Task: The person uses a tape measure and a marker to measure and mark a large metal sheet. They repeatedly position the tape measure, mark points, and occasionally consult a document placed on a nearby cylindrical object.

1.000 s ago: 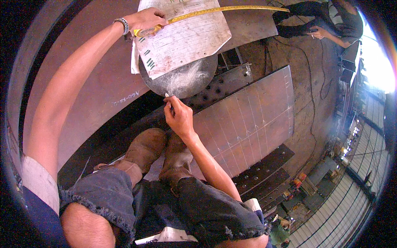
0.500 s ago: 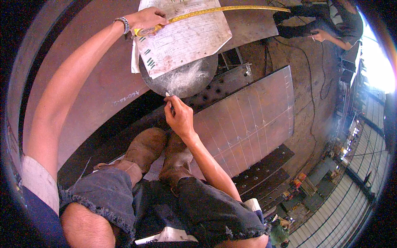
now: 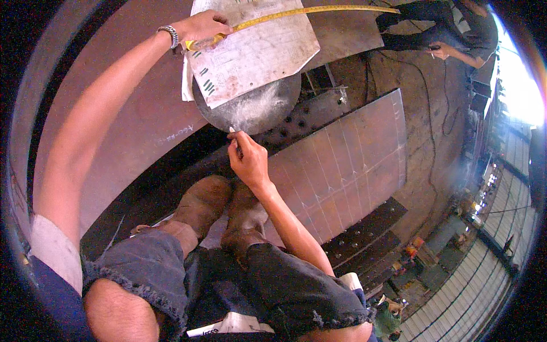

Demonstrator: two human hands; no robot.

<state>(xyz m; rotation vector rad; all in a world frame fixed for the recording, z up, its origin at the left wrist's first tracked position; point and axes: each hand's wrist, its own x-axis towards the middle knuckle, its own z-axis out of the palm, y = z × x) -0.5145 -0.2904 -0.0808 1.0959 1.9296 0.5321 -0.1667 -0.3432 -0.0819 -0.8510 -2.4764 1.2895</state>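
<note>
At the top, my left hand (image 3: 206, 27) is closed around a yellow tape measure (image 3: 195, 44). Its yellow blade (image 3: 302, 11) stretches rightward over a stack of worn, smudged paper sheets (image 3: 259, 54). Those sheets lie on a dark round metal disc (image 3: 250, 111) dusted with white powder. By the disc's near edge, my right hand (image 3: 249, 158) pinches a short stick of white chalk (image 3: 232, 130), its tip pointing up toward the disc. Part of the chalk is hidden by the fingers.
A reddish steel plate (image 3: 336, 165) with white chalk lines lies to the right. Drilled dark plates (image 3: 364, 236) lie below it. Another person (image 3: 473, 40) at the upper right has a hand near the chest. Cables (image 3: 427, 108) trail across the floor. My legs are bent beneath my arms.
My right hand, chalk still pinched, has shifted very slightly. My left hand and the tape measure stay in place.
</note>
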